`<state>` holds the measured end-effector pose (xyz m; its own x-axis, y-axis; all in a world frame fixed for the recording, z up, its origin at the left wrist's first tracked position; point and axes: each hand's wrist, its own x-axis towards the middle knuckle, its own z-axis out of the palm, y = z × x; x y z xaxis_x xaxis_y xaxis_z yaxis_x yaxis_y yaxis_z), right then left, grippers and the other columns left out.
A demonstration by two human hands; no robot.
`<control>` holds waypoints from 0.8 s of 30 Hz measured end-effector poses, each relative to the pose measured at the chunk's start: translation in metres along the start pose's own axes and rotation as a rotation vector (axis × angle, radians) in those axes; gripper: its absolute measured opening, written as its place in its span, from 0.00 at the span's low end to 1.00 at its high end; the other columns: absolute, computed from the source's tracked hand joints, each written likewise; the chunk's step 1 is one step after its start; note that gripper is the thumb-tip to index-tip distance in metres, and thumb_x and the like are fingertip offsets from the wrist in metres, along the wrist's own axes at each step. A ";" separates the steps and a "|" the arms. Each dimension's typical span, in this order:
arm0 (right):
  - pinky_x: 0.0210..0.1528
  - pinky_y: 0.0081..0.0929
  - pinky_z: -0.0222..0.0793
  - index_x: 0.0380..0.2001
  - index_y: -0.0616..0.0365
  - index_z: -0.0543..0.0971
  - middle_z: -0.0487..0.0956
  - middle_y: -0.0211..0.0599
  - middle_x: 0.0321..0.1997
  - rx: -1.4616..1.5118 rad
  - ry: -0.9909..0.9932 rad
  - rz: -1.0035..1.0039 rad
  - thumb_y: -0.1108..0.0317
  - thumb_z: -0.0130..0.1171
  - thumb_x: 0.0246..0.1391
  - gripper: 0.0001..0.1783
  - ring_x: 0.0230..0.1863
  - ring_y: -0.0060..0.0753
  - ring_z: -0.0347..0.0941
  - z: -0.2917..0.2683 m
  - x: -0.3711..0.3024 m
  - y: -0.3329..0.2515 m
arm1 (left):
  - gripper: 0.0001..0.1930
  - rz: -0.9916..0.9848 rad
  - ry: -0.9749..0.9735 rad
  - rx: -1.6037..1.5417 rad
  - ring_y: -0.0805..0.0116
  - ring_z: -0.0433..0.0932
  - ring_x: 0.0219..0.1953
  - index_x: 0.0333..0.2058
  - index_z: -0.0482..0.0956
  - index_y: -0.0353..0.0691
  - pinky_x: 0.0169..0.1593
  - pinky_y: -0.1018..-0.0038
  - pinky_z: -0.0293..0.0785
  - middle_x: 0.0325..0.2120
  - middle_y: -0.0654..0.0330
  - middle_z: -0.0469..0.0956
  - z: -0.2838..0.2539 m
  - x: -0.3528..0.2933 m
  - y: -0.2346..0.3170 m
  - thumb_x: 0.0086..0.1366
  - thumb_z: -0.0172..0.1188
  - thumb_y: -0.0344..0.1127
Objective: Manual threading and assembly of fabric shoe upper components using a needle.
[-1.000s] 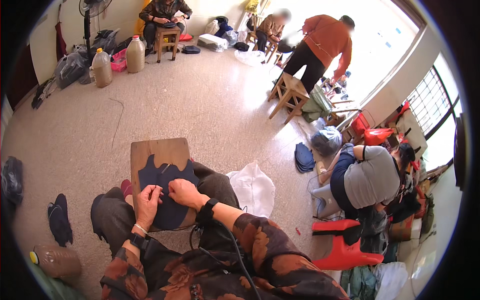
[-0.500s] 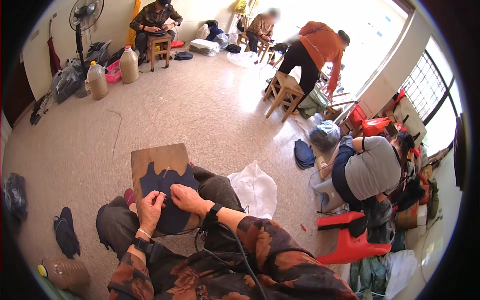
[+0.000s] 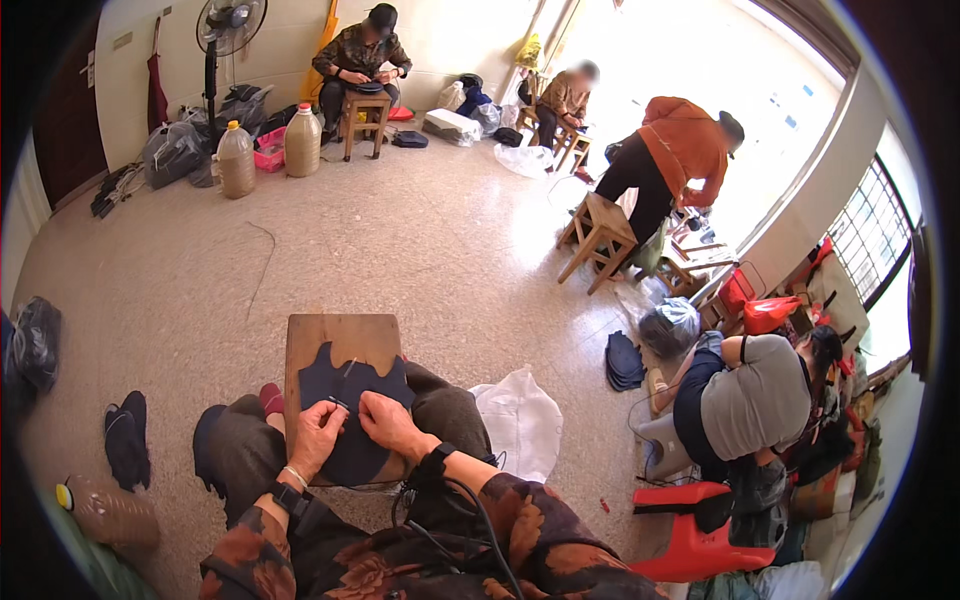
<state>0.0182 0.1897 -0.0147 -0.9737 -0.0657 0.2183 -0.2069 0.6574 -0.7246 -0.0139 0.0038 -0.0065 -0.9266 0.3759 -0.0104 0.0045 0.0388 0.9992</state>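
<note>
A dark navy cut cloth piece with a jagged far edge lies flat on the wooden stool before my knees. Over its left part, my left hand is closed in a pinch, with something small and shiny at the fingertips, too small to name. My right hand is closed too, thumb and forefinger together just right of the left fingertips; what they hold, if anything, is hidden. A short thin pale strip shows on the cloth beyond my fingers.
A white sack lies by my right knee. Navy cloth pieces and a brown-filled jug lie at left. A red plastic chair and a seated person are at right. Others work farther off near a wooden stool.
The view has shifted, so the room appears lower and further right. My hands stay close together over the cloth, both still closed. The person in orange has bent an arm inward.
</note>
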 end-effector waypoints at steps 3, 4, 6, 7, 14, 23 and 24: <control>0.39 0.50 0.71 0.33 0.61 0.73 0.78 0.52 0.32 0.063 0.085 0.036 0.74 0.55 0.54 0.04 0.39 0.61 0.76 0.008 -0.003 -0.005 | 0.10 0.016 -0.009 0.085 0.80 0.76 0.26 0.34 0.81 0.34 0.31 0.81 0.73 0.27 0.65 0.81 0.002 0.001 0.004 0.70 0.61 0.35; 0.39 0.50 0.71 0.33 0.61 0.73 0.78 0.52 0.32 0.062 0.084 0.031 0.74 0.55 0.54 0.04 0.39 0.61 0.76 0.006 -0.001 -0.004 | 0.10 -0.006 -0.028 0.082 0.80 0.76 0.25 0.34 0.82 0.34 0.31 0.81 0.73 0.27 0.65 0.81 0.002 0.003 0.005 0.70 0.61 0.35; 0.36 0.39 0.73 0.37 0.62 0.80 0.80 0.48 0.30 0.067 -0.100 0.086 0.73 0.57 0.54 0.08 0.34 0.47 0.79 0.001 -0.001 0.001 | 0.10 -0.031 -0.040 0.080 0.80 0.76 0.25 0.34 0.82 0.34 0.30 0.81 0.73 0.27 0.65 0.81 0.002 0.004 0.007 0.70 0.61 0.36; 0.36 0.39 0.73 0.37 0.62 0.80 0.80 0.48 0.30 0.071 -0.107 0.084 0.73 0.57 0.54 0.08 0.34 0.47 0.79 0.001 -0.002 0.002 | 0.10 -0.032 -0.052 0.087 0.78 0.77 0.25 0.34 0.82 0.33 0.30 0.79 0.73 0.25 0.63 0.81 0.003 0.004 0.010 0.69 0.61 0.35; 0.23 0.20 0.73 0.39 0.61 0.82 0.80 0.30 0.26 0.394 -0.057 0.237 0.72 0.60 0.59 0.07 0.24 0.18 0.75 -0.012 -0.004 -0.002 | 0.09 0.169 -0.003 0.243 0.66 0.81 0.27 0.37 0.83 0.32 0.33 0.68 0.74 0.26 0.49 0.83 0.011 0.021 0.002 0.67 0.61 0.34; 0.21 0.16 0.68 0.35 0.63 0.81 0.76 0.26 0.22 0.703 -0.046 0.466 0.69 0.58 0.64 0.08 0.21 0.15 0.72 -0.008 0.002 0.013 | 0.09 0.117 -0.002 0.343 0.71 0.84 0.33 0.41 0.83 0.31 0.38 0.75 0.78 0.31 0.55 0.86 0.015 0.030 -0.006 0.67 0.62 0.31; 0.20 0.17 0.68 0.34 0.65 0.81 0.76 0.27 0.21 0.723 -0.038 0.466 0.68 0.59 0.64 0.09 0.20 0.15 0.72 -0.008 0.000 0.009 | 0.09 0.135 0.005 0.356 0.71 0.83 0.32 0.40 0.83 0.31 0.37 0.75 0.78 0.31 0.55 0.86 0.016 0.028 -0.006 0.68 0.62 0.31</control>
<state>0.0175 0.2020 -0.0163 -0.9744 0.0580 -0.2173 0.2168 -0.0150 -0.9761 -0.0337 0.0293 -0.0136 -0.9106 0.3949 0.1219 0.2564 0.3087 0.9159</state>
